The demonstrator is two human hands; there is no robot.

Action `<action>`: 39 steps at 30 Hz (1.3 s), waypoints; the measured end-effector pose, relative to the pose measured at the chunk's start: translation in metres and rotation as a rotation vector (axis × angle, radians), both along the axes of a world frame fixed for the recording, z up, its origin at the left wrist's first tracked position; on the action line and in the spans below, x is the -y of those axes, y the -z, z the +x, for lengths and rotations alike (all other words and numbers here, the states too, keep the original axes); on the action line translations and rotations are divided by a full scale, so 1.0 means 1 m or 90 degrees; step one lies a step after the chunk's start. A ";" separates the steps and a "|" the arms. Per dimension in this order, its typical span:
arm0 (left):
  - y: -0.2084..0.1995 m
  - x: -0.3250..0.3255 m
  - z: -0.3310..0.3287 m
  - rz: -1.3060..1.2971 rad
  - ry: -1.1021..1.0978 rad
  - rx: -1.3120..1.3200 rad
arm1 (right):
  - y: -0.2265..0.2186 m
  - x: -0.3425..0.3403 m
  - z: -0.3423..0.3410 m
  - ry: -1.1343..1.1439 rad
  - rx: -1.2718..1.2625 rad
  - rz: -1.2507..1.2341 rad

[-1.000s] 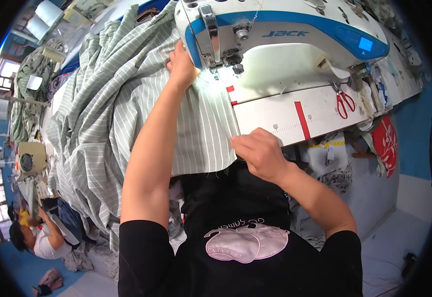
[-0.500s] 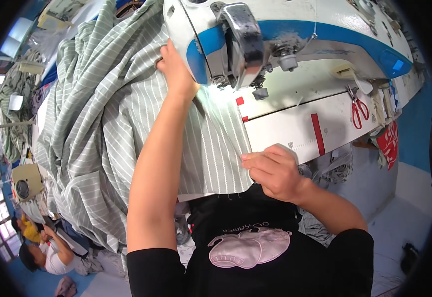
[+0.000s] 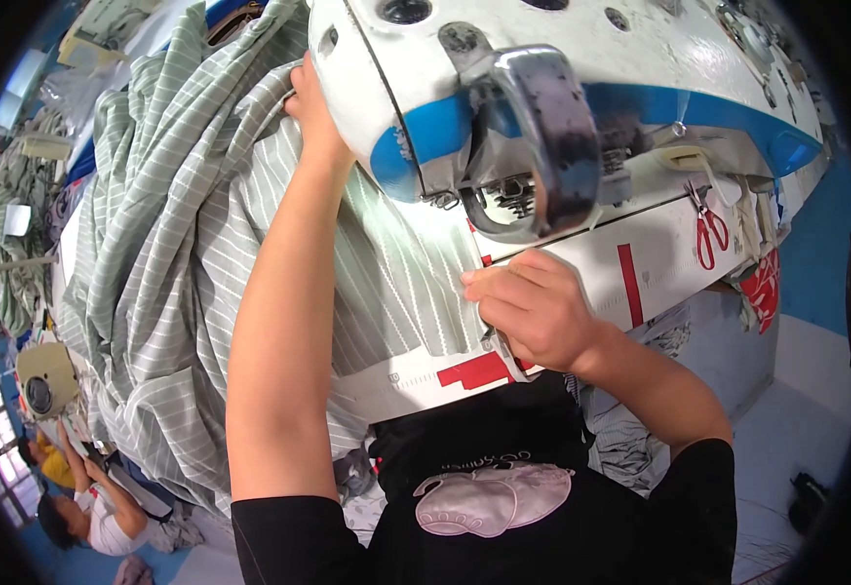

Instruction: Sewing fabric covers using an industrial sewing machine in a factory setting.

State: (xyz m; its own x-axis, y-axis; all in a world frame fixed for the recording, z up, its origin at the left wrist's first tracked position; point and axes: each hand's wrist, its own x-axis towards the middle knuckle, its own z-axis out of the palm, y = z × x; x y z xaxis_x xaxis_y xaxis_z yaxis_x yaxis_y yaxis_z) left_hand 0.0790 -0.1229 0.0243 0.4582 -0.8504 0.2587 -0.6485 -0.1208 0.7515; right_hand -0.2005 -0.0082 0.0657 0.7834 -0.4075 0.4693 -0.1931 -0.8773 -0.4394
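A large grey-green cloth with white stripes (image 3: 143, 263) lies in folds under and left of a white-and-blue sewing machine (image 3: 367, 97). My left hand (image 3: 318, 122) reaches past the left side of the machine head and rests on the cloth; its visible fingers are spread, the rest hidden behind the machine. In front of the needle area, my right hand (image 3: 538, 310) is closed in a pinch on the cloth's right edge. A narrow strip of cloth hangs below that hand. The needle itself is hidden behind the machine's dark, shiny curved guard (image 3: 552, 141).
Red-handled scissors (image 3: 710, 234) lie on the white machine table (image 3: 581, 278) to the right. Red tape (image 3: 630, 283) marks the tabletop. At the far left sits another machine (image 3: 47, 380), with two people (image 3: 114, 512) below it. Loose cloth hangs under the table.
The cloth's near edge has moved away from me toward the machine, uncovering red tape at the table's front. My right hand has moved slightly farther forward with it. The machine looms larger in view.
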 end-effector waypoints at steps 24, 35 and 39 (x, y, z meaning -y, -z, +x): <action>-0.018 0.027 0.020 -0.051 0.044 0.203 | 0.009 0.035 0.021 0.056 -0.009 -0.086; -0.056 -0.160 -0.065 0.028 0.209 -0.019 | 0.009 0.045 0.016 0.011 -0.065 -0.108; -0.049 -0.168 -0.067 0.033 0.298 0.028 | 0.004 0.044 0.009 0.016 -0.093 -0.088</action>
